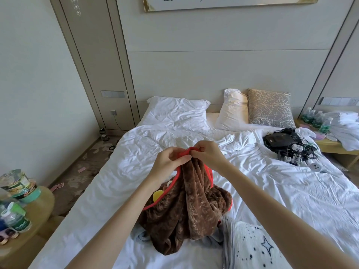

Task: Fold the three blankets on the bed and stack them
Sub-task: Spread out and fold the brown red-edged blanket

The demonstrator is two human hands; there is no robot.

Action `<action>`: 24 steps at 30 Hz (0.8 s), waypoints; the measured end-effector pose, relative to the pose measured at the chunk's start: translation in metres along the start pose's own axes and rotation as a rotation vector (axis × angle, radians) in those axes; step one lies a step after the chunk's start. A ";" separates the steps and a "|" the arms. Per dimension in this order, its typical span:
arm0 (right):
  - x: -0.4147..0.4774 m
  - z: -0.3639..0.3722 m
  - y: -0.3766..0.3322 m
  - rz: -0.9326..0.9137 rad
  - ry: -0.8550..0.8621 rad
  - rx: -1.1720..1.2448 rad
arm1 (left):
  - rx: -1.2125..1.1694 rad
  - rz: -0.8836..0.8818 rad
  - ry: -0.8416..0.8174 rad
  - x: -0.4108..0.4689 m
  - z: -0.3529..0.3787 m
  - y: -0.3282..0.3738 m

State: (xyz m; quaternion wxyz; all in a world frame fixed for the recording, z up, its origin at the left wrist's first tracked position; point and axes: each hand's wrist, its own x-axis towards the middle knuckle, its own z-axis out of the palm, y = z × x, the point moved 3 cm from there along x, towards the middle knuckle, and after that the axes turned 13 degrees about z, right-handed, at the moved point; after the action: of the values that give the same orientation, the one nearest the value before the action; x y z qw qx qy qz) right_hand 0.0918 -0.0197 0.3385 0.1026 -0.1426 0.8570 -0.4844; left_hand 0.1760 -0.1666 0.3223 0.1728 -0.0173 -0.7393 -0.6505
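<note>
Brown blanket [191, 208] pinched by left hand [168, 162] and right hand [208, 154]

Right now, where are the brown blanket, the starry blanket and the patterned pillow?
brown blanket [186, 216]: head view, its hanging middle folds.
starry blanket [252, 247]: head view, its white printed top.
patterned pillow [270, 107]: head view, centre of its front.

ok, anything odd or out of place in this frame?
A black device with tangled cables sits on the right side of the bed, in space the folding may need. Pink cards lie scattered on the floor left of it. The left hand and right hand pinch the red edge of the brown blanket.
</note>
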 end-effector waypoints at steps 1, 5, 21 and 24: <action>-0.001 0.001 0.000 -0.007 -0.017 0.036 | 0.032 0.028 0.014 0.000 -0.001 0.001; -0.003 -0.001 0.002 -0.034 -0.175 0.161 | 0.124 0.111 0.060 0.003 -0.016 0.010; -0.002 -0.005 0.060 -0.079 0.145 -0.650 | 0.159 0.305 0.465 0.036 -0.099 0.058; 0.002 -0.015 0.057 -0.071 0.194 -0.504 | 0.149 0.286 0.512 0.032 -0.107 0.050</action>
State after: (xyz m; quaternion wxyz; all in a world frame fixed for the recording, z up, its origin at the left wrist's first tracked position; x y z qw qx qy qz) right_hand 0.0772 0.0193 0.2970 -0.0355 -0.1465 0.9508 -0.2705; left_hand 0.1829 -0.2692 0.3889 0.4444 0.0561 -0.7075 -0.5466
